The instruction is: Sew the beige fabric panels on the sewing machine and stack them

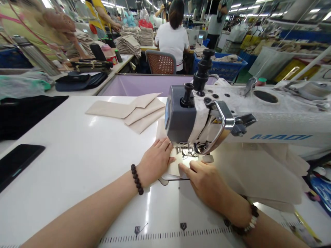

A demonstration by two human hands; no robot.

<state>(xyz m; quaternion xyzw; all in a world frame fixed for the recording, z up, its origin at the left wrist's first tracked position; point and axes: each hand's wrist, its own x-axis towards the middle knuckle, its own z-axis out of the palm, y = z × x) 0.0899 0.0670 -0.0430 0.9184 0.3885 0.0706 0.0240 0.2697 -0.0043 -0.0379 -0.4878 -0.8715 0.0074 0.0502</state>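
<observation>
Two-handed, touching pale cloth (175,169) by the sewing machine (181,115): with left hand (155,161), open and flat; with right hand (210,181), cannot tell the grip.

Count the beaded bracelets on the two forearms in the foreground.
2. One, of dark beads, sits behind the left hand; the other, mixing dark and pale beads, sits behind the right hand. Neither is hidden.

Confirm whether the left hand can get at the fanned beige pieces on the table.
Probably yes: the left hand is close to the beige pieces, with bare white tabletop leading to them. The machine head stands to their right and doesn't look in the way.
</observation>
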